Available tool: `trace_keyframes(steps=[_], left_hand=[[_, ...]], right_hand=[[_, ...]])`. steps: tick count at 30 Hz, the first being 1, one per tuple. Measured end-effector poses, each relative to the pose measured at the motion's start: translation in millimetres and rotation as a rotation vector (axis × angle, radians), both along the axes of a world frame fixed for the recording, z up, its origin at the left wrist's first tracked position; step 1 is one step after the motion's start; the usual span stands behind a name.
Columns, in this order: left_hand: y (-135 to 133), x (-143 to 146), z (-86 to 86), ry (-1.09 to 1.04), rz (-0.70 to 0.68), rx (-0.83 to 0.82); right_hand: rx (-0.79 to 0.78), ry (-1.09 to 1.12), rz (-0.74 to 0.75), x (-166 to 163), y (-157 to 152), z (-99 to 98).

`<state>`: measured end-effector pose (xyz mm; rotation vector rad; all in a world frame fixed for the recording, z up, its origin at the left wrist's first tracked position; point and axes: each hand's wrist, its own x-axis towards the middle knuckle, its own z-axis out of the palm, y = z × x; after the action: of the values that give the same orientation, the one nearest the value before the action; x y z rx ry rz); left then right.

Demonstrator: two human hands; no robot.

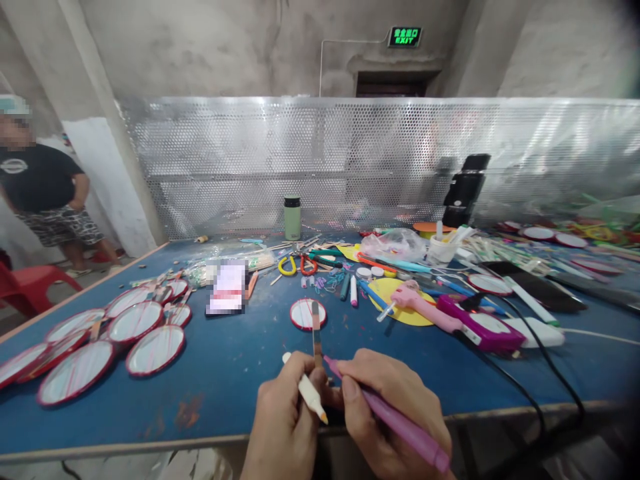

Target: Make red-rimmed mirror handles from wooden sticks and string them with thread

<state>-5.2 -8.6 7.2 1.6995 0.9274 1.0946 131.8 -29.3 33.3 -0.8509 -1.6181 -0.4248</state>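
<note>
My left hand (285,410), at the table's front edge, is closed around an uncapped white marker (311,395) with an orange tip. Its fingers also appear to hold the lower end of a flat stick (317,333). The stick's far end lies over a small round white disc (301,315) with a red rim, flat on the table. A purple marker (395,413) is gripped in my right hand (385,400). That marker's slim front end is beside the stick, close to my left fingers; whether it touches is hard to tell.
On the blue table (225,400) several red-rimmed discs (155,350) with sticks overlap at left, near a phone (227,288). A green bottle (293,219) stands behind. At right are a pink glue gun (420,303), a purple device (480,325) and black cables. A person (40,180) stands far left.
</note>
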Motion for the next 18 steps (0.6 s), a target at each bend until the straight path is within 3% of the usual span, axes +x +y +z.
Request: trace_keyframes(steps=[18], left_hand=[[1.0,0.9,-2.6,-0.003,0.006,-0.001]], right_hand=[[0.009,-0.034,-0.057,4.1,-2.0,-2.2]])
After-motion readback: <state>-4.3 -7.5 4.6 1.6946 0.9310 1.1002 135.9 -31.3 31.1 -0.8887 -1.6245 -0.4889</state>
